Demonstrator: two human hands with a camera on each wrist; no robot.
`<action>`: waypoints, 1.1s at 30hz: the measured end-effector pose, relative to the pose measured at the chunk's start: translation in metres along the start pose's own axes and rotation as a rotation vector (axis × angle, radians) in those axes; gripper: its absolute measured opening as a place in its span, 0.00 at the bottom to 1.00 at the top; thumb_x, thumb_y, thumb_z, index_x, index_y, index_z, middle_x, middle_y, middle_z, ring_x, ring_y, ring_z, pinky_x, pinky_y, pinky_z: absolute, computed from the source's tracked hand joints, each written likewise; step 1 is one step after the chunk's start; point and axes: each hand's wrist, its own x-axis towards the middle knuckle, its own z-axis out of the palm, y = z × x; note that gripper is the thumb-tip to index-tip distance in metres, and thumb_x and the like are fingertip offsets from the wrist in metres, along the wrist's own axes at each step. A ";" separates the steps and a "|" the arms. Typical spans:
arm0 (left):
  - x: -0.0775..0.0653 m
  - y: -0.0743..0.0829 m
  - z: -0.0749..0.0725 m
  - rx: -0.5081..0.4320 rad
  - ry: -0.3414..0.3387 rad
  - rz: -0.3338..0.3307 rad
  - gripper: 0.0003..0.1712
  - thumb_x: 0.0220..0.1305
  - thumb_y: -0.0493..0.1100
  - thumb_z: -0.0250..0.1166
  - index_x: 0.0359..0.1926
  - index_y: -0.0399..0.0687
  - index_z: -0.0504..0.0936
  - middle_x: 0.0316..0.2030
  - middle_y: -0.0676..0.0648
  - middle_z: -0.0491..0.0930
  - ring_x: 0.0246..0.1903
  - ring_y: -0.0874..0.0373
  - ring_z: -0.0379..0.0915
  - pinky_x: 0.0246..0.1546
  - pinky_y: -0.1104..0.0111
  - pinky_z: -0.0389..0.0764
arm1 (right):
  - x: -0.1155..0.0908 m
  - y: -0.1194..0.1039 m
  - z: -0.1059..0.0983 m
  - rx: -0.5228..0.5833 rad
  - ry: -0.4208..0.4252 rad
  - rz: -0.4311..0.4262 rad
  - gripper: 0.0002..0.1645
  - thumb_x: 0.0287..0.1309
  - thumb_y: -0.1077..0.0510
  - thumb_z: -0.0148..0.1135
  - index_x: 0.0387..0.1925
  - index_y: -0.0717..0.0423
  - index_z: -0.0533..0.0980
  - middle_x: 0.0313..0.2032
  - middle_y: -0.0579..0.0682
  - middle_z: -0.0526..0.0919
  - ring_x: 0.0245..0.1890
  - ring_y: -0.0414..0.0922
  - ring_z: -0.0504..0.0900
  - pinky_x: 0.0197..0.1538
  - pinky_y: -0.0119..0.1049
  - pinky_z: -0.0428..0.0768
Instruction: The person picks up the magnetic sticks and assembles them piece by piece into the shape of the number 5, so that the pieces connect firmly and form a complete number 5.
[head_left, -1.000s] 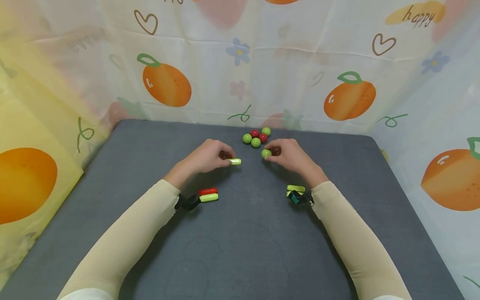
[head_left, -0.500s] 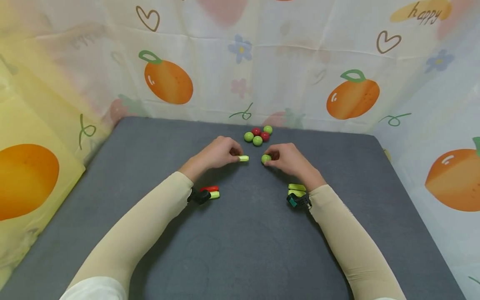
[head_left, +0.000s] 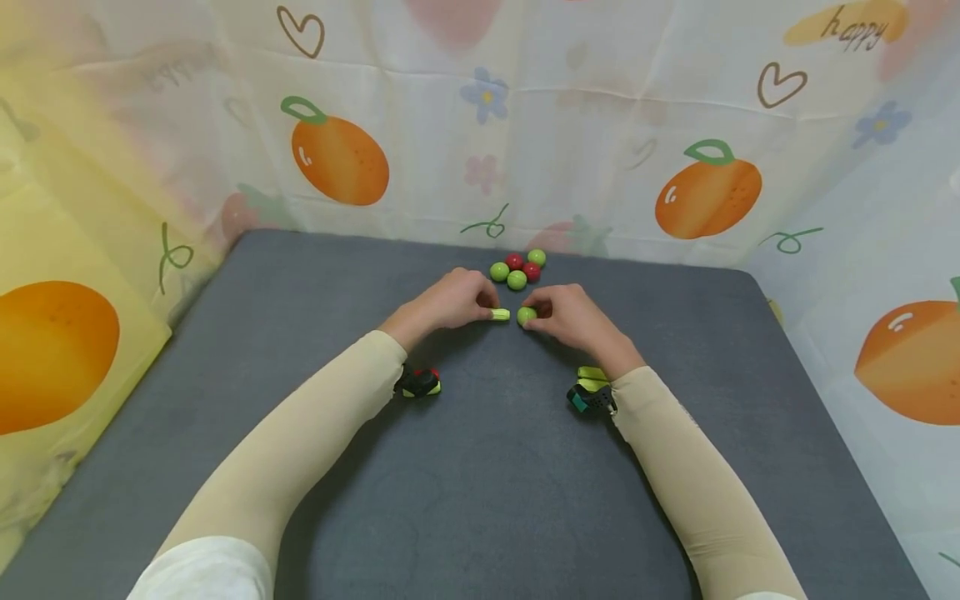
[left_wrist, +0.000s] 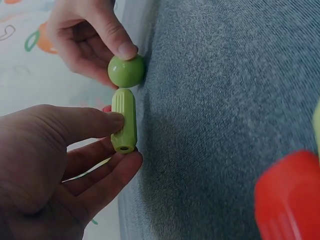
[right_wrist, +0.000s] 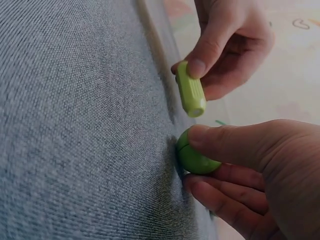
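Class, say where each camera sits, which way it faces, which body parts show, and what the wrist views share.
Head: worn on the head, looking forward and down at the grey table; left sleeve, right sleeve, left hand, right hand show.
Left wrist: on that wrist, facing the held green stick; both hands show.
Right wrist: on that wrist, facing the held green ball; both hands show.
Shared by both wrist views: stick, ball, hands.

Lt-green ribbed rod [left_wrist: 128, 116], hole in 1 end, held horiz.; glossy green ball [right_wrist: 196, 159] w/ dark line, held just beside rod tip.
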 end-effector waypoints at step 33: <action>0.032 0.002 -0.017 -0.085 0.136 -0.084 0.15 0.77 0.39 0.69 0.61 0.41 0.88 0.52 0.44 0.87 0.51 0.50 0.82 0.55 0.56 0.82 | -0.001 -0.001 -0.002 -0.016 -0.005 -0.017 0.15 0.68 0.53 0.78 0.53 0.52 0.89 0.42 0.46 0.89 0.40 0.43 0.87 0.46 0.45 0.86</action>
